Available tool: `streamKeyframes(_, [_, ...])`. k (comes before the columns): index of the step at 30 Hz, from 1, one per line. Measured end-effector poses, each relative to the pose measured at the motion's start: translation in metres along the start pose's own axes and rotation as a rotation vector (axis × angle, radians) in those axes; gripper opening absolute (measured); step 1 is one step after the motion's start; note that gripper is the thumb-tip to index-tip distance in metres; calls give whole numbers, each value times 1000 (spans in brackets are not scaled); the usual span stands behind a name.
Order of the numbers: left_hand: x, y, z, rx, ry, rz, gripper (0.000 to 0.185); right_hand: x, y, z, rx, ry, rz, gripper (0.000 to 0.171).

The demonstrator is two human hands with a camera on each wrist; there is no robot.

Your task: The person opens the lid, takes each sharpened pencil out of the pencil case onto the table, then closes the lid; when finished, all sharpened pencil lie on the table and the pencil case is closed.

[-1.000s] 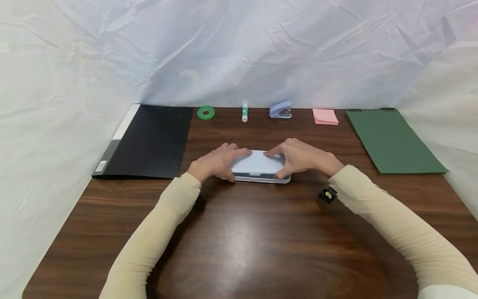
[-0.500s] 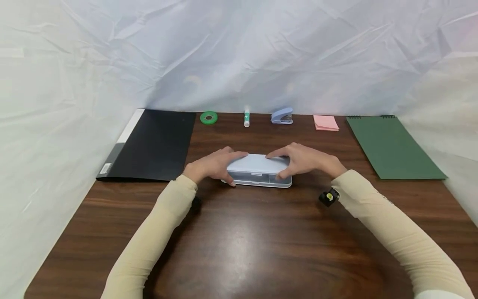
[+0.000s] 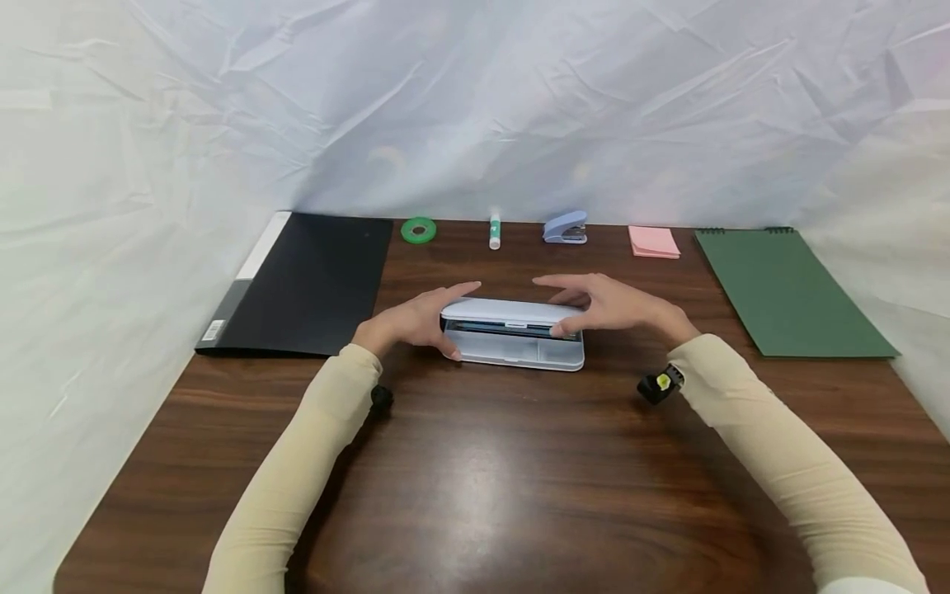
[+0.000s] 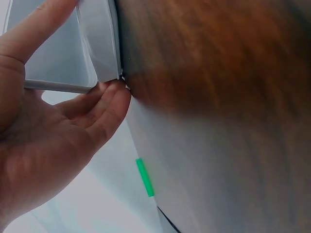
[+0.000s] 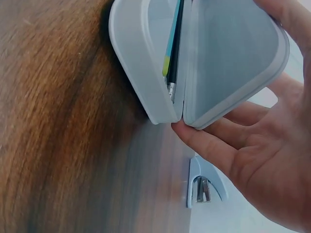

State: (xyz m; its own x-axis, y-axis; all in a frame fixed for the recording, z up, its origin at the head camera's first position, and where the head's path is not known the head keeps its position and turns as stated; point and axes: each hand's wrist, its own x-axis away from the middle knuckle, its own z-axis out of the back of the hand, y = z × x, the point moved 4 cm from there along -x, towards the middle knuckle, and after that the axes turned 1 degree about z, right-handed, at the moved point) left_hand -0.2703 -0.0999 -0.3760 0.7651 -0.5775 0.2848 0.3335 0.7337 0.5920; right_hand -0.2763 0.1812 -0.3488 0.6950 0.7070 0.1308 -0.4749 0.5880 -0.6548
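Observation:
A white pencil case [image 3: 490, 351] lies on the brown table, its lid [image 3: 512, 310] partly raised on the far-side hinge. My left hand [image 3: 411, 322] holds the left end, thumb at the front and fingers behind; in the left wrist view its fingertips touch the case's corner [image 4: 99, 43]. At the right end, my right hand [image 3: 619, 304] has its thumb on the lid's front edge and its fingers behind the lid. Inside, the right wrist view shows a blue-and-green pencil [image 5: 170, 53] and a black pen [image 5: 173, 73] with a silvery tip.
A black folder [image 3: 312, 280] lies left and a green spiral pad [image 3: 794, 289] right. Along the back are green tape [image 3: 419, 230], a glue stick [image 3: 495, 231], a blue stapler [image 3: 566, 227] and pink sticky notes [image 3: 653, 242]. White sheeting [image 3: 475, 107] rises behind.
The pencil case's lid has swung up and back from nearly closed, showing the inside. My right thumb has risen with the lid; my left thumb stays low at the front.

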Motion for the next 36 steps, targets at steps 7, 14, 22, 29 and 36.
streamKeyframes(7, [0, -5, 1, 52, 43, 14, 124, -4, 6, 2, -94, 27, -14, 78])
streamKeyframes(14, [1, -7, 2, 38, 81, 73, 131, -8, 12, 7, -115, 68, -40, 71])
streamKeyframes(22, [1, -6, 5, 8, 111, 94, 131, -16, 18, 13, -166, 122, -125, 65])
streamKeyframes(29, [-1, -6, 4, 0, 128, 50, 113, -26, 26, 18, -124, 283, -155, 64])
streamKeyframes(36, [0, -6, 2, -73, 106, 121, 104, -38, 38, 19, -120, 368, -163, 67])
